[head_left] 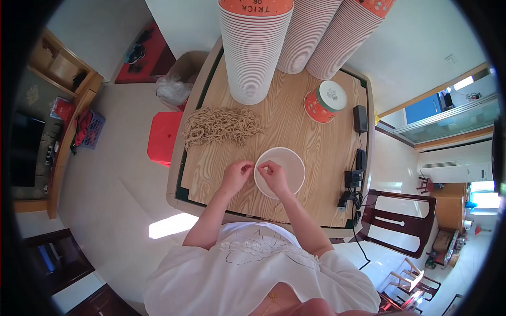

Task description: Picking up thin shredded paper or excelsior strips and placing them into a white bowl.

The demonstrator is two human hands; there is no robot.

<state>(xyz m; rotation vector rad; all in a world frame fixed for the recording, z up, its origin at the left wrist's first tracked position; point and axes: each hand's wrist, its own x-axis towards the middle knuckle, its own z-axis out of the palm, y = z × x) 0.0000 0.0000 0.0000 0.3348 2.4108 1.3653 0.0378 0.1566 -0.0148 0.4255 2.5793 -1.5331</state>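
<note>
Partly, the hands point(275, 179) hide the rim of the white bucket point(293, 164).

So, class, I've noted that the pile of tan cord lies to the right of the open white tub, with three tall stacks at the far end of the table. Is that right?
Not quite: the head view shows the pile of tan cord to the left of the open white tub, with three tall stacks at the far end of the table.
</note>
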